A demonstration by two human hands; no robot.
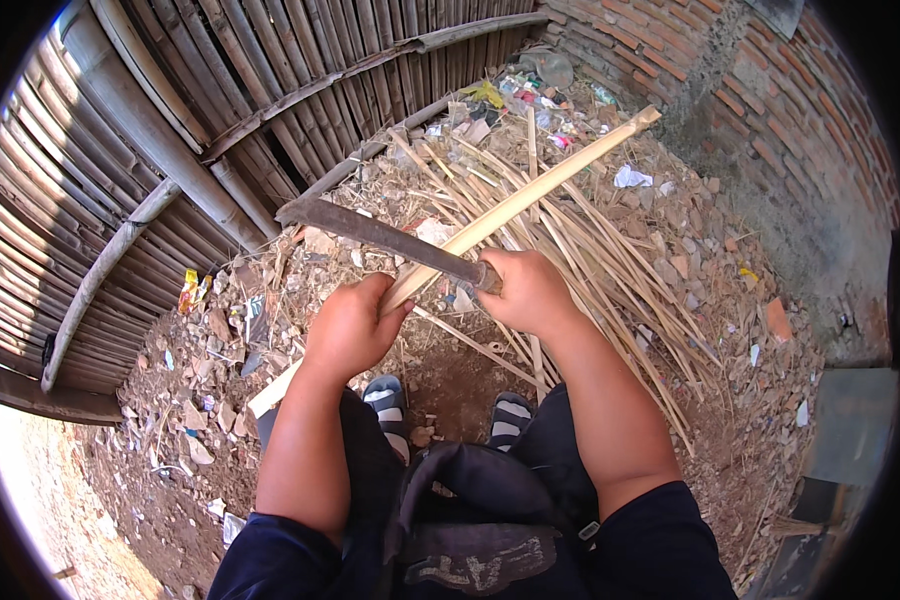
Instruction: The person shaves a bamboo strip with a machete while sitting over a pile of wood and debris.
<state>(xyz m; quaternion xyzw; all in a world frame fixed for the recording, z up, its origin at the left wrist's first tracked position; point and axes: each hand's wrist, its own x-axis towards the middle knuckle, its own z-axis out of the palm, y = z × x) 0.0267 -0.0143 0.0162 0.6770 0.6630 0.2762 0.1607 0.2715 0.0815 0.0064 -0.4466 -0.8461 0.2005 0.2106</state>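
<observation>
My left hand (355, 322) is closed around a pale split bamboo strip (545, 182). The strip slants from beside my left forearm up to the far right, over the ground. In my right hand (526, 290) is the handle of a machete (390, 236), its dark blade pointing left. The blade crosses the strip just beyond my left hand; whether its edge bites into the bamboo I cannot tell. Farther off, a loose heap of thin bamboo strips (610, 285) lies on the ground to the right.
A bamboo fence (270, 60) closes off the left and far side. On the right stands a brick wall (770, 130), with a grey panel (850, 425) low beside it. Rubble and litter (530, 95) cover the ground. My sandalled feet (388, 410) stand just below my hands.
</observation>
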